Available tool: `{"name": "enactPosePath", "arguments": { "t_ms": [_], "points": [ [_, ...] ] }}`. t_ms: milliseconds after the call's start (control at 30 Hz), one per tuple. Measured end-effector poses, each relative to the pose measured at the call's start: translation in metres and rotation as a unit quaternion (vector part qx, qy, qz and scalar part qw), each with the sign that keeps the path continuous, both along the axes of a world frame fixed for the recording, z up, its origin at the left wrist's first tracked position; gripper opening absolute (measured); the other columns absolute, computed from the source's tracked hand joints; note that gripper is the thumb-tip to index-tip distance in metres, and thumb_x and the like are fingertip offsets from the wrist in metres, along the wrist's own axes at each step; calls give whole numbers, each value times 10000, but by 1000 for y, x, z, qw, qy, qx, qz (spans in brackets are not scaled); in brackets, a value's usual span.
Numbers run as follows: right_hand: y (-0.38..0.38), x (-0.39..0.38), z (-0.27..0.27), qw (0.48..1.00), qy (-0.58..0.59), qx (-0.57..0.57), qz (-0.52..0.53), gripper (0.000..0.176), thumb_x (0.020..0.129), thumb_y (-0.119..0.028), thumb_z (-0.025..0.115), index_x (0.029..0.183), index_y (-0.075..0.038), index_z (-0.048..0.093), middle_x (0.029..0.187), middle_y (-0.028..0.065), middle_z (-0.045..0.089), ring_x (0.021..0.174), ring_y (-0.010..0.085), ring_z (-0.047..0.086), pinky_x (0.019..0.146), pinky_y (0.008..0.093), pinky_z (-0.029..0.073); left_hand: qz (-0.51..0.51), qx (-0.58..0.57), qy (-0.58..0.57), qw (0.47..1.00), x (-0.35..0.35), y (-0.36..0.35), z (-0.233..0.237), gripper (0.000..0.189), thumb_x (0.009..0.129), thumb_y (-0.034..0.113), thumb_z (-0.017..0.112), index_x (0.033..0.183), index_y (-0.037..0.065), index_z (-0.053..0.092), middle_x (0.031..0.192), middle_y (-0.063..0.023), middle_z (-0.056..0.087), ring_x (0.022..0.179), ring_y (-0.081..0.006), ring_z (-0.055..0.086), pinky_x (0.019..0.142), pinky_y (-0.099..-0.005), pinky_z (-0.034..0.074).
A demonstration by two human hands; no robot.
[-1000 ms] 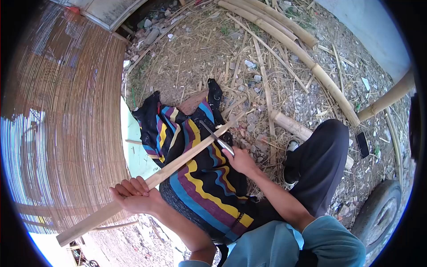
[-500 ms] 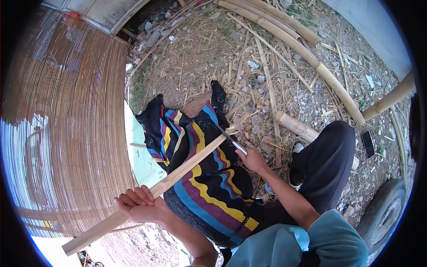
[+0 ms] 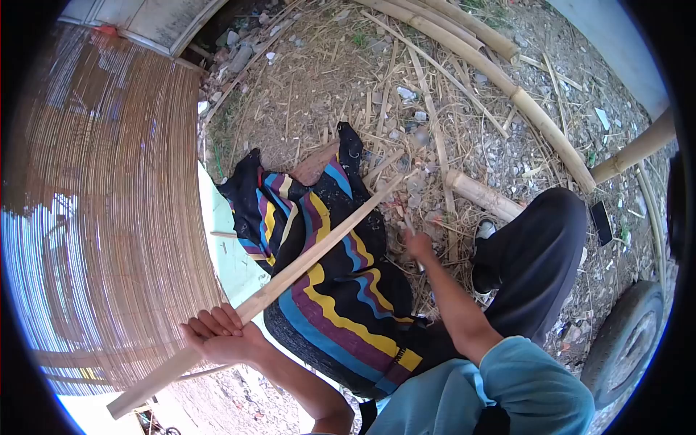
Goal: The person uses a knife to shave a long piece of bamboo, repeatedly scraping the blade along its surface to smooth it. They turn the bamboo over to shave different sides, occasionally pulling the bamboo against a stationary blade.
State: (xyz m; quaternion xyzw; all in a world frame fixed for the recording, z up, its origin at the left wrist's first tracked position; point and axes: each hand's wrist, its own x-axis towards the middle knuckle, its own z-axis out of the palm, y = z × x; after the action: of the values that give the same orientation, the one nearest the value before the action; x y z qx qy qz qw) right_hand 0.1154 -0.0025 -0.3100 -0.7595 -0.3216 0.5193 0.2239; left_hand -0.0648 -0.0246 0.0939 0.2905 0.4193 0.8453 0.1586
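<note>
A long pale bamboo strip (image 3: 308, 259) slants across the view, from the lower left up to the litter-strewn ground. My left hand (image 3: 223, 335) is closed around its lower part, fingers wrapped over the top. Under the strip, a striped cloth (image 3: 348, 330) in black, yellow, blue and purple drapes over my lap. My right hand (image 3: 420, 248) is closed on a knife (image 3: 409, 220) to the right of the strip's far end. Motion smears the blade, which is apart from the strip.
A bamboo slat screen (image 3: 123, 203) stands along the left. Thick bamboo poles (image 3: 500, 85) lie at the upper right, and a cut bamboo piece (image 3: 484, 196) lies by my knee. A phone (image 3: 601, 223) and a tire (image 3: 625, 344) are on the right. Shavings and stones cover the ground.
The knife has left the strip's far end, as my right hand moved right and slightly up. My left hand keeps its grip on the strip. The view has shifted slightly.
</note>
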Motion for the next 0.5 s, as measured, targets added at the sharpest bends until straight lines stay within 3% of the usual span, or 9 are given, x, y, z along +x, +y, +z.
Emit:
{"name": "enactPosePath", "arguments": {
  "t_ms": [67,100,167,200,233,300,333,433,500],
  "points": [
    [-1,48,-36,978,-131,28,160,543,887,-486,462,968,30,608,864,323,598,874,456,587,787,497,466,-84,36,41,995,4,-11,-9,451,977,259,338,550,193,209,429,50,173,318,-36,126,278,-184,169],
    [-2,41,-28,980,-124,26,152,543,887,-486,462,968,30,608,864,323,598,874,456,587,787,497,466,-113,60,50,991,9,-12,-9,447,976,261,346,554,187,218,438,48,162,322,-43,121,283,-188,163],
    [-16,48,-7,990,-107,88,4,539,889,-472,461,944,43,609,918,314,602,908,437,594,785,480,474,-8,32,10,999,12,1,-2,445,987,260,336,563,189,223,434,45,166,301,-33,140,263,-168,190],
    [-12,37,-7,972,-163,158,-54,519,897,-473,468,860,30,596,770,233,632,723,346,650,625,436,509,-22,39,-18,999,4,6,-3,445,989,257,336,566,185,216,440,44,162,318,-34,137,280,-167,181],
    [-10,35,-7,972,-162,161,-53,519,897,-473,468,860,30,596,770,233,632,723,346,650,625,436,509,-9,25,-11,1000,1,11,-2,452,993,270,334,566,178,216,445,41,156,328,-35,130,291,-171,169],
    [1,27,11,958,176,41,-223,447,920,-461,448,856,-35,566,558,114,548,432,225,559,407,359,455,1,17,4,1000,-4,15,-2,460,994,297,340,565,189,213,458,56,153,353,-42,104,304,-184,175],
    [3,26,20,959,170,67,-217,461,920,-471,450,802,-34,536,458,37,429,308,141,440,297,297,352,1,20,9,1000,-9,14,-3,460,994,297,340,565,189,213,458,56,153,353,-42,104,304,-184,175],
    [3,29,69,977,144,121,-101,523,899,-504,467,767,-3,541,533,77,535,381,171,530,361,319,412,-85,47,36,995,-25,11,-9,450,988,390,333,598,181,248,428,46,208,308,-28,152,299,-173,185],
    [6,21,82,989,127,71,-40,544,893,-530,446,885,5,541,590,136,576,503,262,609,475,389,476,-210,83,94,970,-31,9,-10,411,972,444,336,666,174,283,415,44,235,290,-26,174,296,-168,208]
  ]
}}
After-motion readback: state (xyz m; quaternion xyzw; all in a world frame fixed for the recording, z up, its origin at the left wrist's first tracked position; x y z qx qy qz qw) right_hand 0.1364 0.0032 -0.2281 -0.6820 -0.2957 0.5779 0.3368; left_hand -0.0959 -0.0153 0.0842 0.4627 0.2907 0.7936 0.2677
